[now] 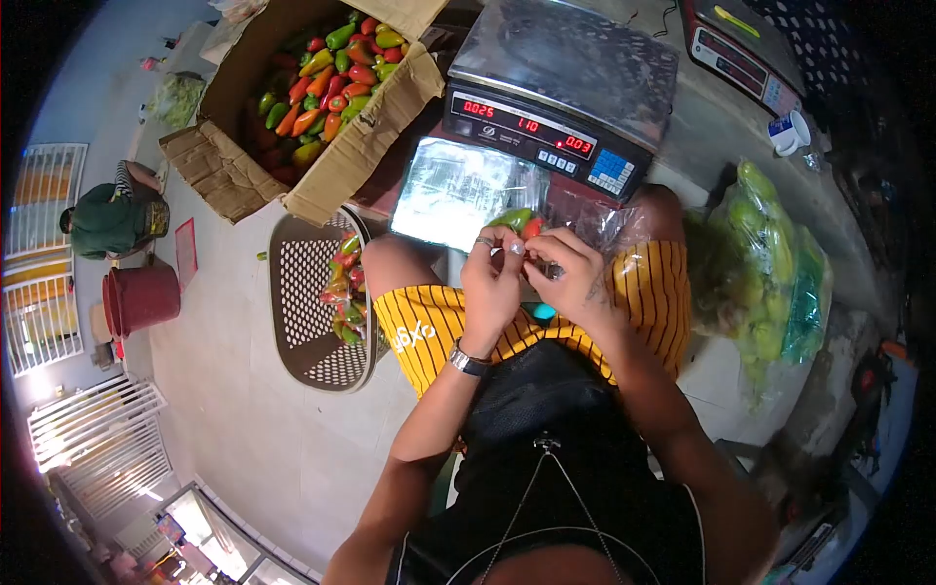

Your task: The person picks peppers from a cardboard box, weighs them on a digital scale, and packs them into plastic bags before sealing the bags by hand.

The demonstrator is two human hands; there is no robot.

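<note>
Both hands meet above my lap, just in front of the digital scale (546, 132). My left hand (492, 283) has its fingers pinched at the neck of a clear plastic bag, with a green pepper (511, 219) and a red pepper (531, 229) showing just beyond the fingertips. Close beside it, my right hand (570, 278) is closed on the same bag, its fingertips near those of the left. Loose clear plastic (585, 216) spreads to the right of the peppers. A stack of shiny flat plastic bags (458, 195) lies left of them.
A cardboard box (351, 161) of red and green peppers stands at the upper left. Below it is a basket (292, 336) with bagged peppers. Bags of green vegetables (765, 263) lie at right, near a mug (788, 134) and second scale (741, 58). Another person (107, 219) is far left.
</note>
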